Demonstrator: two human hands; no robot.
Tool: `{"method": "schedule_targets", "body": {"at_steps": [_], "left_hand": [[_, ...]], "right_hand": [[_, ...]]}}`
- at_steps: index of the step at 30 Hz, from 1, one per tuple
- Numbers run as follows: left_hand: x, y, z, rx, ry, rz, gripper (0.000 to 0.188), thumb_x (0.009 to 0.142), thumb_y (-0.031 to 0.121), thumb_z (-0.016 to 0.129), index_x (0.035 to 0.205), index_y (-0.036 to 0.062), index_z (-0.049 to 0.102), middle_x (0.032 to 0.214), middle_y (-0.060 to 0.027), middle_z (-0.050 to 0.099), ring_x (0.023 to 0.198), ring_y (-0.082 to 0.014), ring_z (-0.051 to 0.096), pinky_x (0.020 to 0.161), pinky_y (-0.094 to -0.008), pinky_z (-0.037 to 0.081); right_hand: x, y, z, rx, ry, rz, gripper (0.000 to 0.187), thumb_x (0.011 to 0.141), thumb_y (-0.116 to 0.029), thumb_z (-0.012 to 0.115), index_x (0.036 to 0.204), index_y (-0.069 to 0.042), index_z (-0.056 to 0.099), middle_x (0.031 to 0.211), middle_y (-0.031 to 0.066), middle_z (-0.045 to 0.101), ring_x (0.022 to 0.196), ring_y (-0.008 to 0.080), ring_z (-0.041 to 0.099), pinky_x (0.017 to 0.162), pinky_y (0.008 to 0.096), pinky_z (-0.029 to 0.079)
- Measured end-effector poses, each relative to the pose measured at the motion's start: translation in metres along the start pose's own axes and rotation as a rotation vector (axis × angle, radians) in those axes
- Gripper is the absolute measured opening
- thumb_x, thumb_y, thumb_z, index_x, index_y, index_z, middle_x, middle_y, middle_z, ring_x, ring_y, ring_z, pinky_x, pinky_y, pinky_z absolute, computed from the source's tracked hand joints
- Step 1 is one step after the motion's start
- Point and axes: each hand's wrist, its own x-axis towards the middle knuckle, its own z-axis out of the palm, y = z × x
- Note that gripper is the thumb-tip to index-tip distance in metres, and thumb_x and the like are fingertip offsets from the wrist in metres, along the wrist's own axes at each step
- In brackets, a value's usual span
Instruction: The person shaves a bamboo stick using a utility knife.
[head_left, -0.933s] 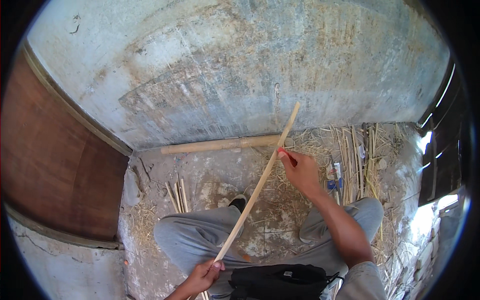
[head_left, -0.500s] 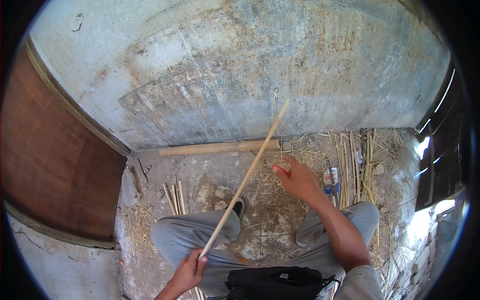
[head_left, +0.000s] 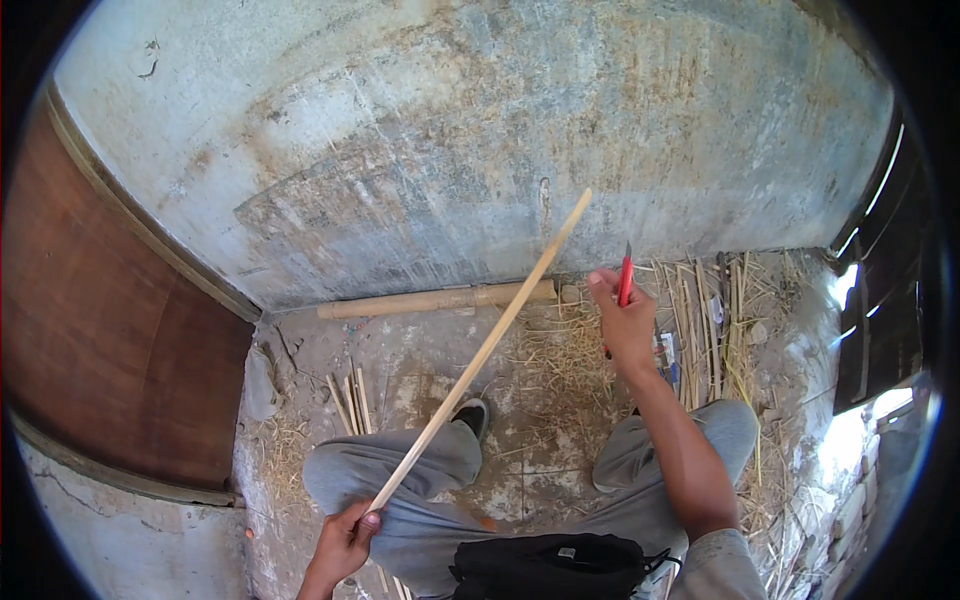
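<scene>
A long, pale bamboo strip (head_left: 478, 360) slants up and to the right from my left hand (head_left: 345, 543), which is closed round its lower end beside my left thigh. Its far tip stands in front of the wall. My right hand (head_left: 628, 328) is raised to the right of the strip, apart from it, and closed on a red utility knife (head_left: 626, 282). The knife's short dark blade points away from me, up toward the wall.
A thick bamboo pole (head_left: 430, 301) lies along the foot of the stained wall (head_left: 480, 130). Shavings (head_left: 560, 350) litter the floor. More strips lie at the right (head_left: 708, 330) and left of my legs. A brown panel (head_left: 120, 320) stands at left; a black bag (head_left: 550, 567) rests at my lap.
My left hand has moved down and left with the strip, and its wider face now shows. My right hand has lifted slightly right, turning the knife upright.
</scene>
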Motion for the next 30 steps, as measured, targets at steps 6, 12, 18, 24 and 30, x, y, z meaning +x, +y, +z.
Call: {"method": "schedule_targets", "body": {"at_steps": [6,12,18,24,30], "left_hand": [[-0.011,-0.009,-0.005,0.009,-0.041,-0.005,0.023,0.099,0.023,0.061,0.112,0.0043,0.066,0.068,-0.0075,0.06,0.059,-0.0142,0.057,0.059,-0.0292,0.048],[-0.019,-0.02,-0.009,0.093,-0.032,0.023,0.023,0.096,0.019,0.065,0.114,0.0042,0.067,0.067,-0.012,0.06,0.054,-0.0167,0.055,0.054,-0.0299,0.045],[-0.027,-0.022,-0.015,0.114,0.023,-0.004,0.025,0.098,0.024,0.063,0.106,0.0014,0.069,0.067,-0.0054,0.06,0.062,-0.0101,0.053,0.057,-0.0273,0.044],[-0.028,-0.034,-0.025,0.163,0.049,0.063,0.02,0.093,0.016,0.068,0.108,0.0016,0.069,0.071,-0.0156,0.064,0.055,-0.0191,0.058,0.055,-0.0312,0.047],[-0.03,-0.039,-0.042,0.224,0.214,0.062,0.014,0.088,0.004,0.068,0.101,-0.0001,0.07,0.075,-0.0148,0.066,0.063,-0.0264,0.065,0.057,-0.0342,0.049]], "right_hand": [[0.003,-0.006,-0.005,-0.043,0.046,-0.079,0.047,0.087,-0.022,0.078,0.121,0.007,0.064,0.103,0.009,0.071,0.087,0.01,0.064,0.078,0.0253,0.048],[0.007,0.002,-0.005,0.085,0.076,-0.019,0.044,0.089,-0.021,0.076,0.12,0.009,0.064,0.099,0.0102,0.072,0.092,0.0122,0.065,0.083,0.026,0.048],[0.005,-0.006,-0.008,0.3,0.005,0.151,0.026,0.093,-0.019,0.071,0.108,0.003,0.069,0.089,0.0073,0.073,0.053,0.0017,0.048,0.048,0.0195,0.037],[0.01,0.003,-0.011,0.325,0.033,0.128,0.022,0.093,-0.018,0.07,0.105,0.0,0.07,0.083,0.0067,0.072,0.046,-0.0001,0.036,0.042,0.0206,0.025],[0.014,0.007,-0.017,0.312,0.145,0.118,0.018,0.093,-0.015,0.07,0.102,0.0,0.069,0.083,0.0082,0.073,0.046,0.0008,0.037,0.042,0.0215,0.026]]}}
